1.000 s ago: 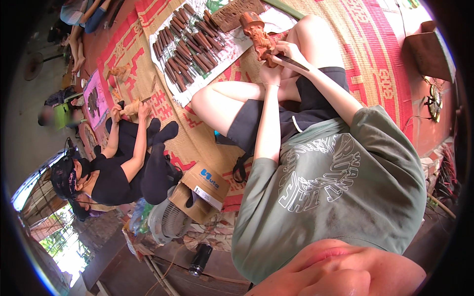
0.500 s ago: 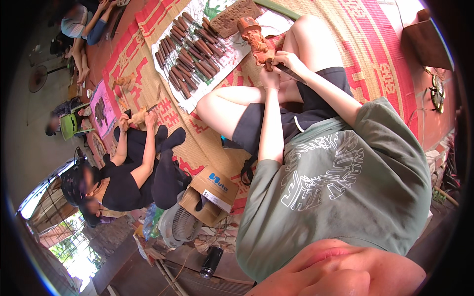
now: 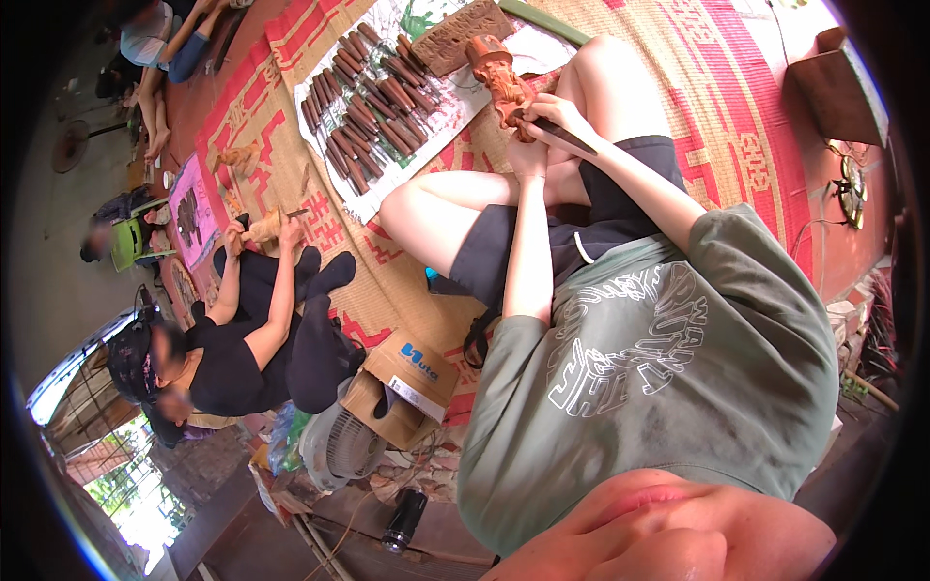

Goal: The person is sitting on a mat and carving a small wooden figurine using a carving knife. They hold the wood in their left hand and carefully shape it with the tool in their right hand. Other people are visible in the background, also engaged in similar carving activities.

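Note:
A reddish-brown carved wooden figure points away from me above my crossed legs. My left hand is closed around its near end; part of the grip is hidden. In my right hand is a dark-handled carving chisel, its handle slanting back along my wrist. That hand's closed fingers are against the figure's lower part, and the chisel's tip is too small to make out. Beyond my left knee, many chisels with brown wooden handles lie in rows on a white cloth.
A brown block rests at the cloth's far edge. Under me is a red and tan woven mat. On the left another person holds a pale wooden carving. A cardboard box, fan and black cylinder stand nearer.
My right hand has shifted slightly toward the figure's lower end, and the chisel handle sits a little lower. The whole view has tilted slightly. Both holds stay the same.

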The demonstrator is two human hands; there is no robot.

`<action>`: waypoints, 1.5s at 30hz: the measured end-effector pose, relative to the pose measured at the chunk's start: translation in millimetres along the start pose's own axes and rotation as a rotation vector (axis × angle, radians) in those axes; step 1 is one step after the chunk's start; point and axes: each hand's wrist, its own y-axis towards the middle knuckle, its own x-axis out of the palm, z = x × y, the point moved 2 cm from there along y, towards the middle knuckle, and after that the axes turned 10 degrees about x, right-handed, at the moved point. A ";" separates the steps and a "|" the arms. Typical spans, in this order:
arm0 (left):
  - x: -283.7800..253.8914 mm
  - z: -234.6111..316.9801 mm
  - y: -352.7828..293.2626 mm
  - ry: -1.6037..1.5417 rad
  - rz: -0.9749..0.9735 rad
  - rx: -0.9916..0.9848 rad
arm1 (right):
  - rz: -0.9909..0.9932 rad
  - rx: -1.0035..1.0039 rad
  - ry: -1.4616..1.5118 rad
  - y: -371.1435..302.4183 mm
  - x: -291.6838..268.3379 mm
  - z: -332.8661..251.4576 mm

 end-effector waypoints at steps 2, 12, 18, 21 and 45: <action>-3.0 7.7 -3.3 0.001 0.022 0.014 | -0.055 0.009 -0.035 -3.1 1.8 2.5; -4.1 12.4 0.1 0.444 -0.038 0.209 | -0.057 -0.104 -0.123 5.9 16.2 4.3; 3.0 -6.6 -1.6 0.386 0.071 0.249 | -0.116 -0.113 -0.139 -2.4 14.0 3.5; 1.0 9.0 -1.0 0.426 0.044 0.191 | -0.025 -0.094 -0.095 7.7 11.9 -3.9; -4.3 14.8 -5.5 0.487 0.065 0.130 | -0.227 0.064 0.119 -3.5 23.2 14.7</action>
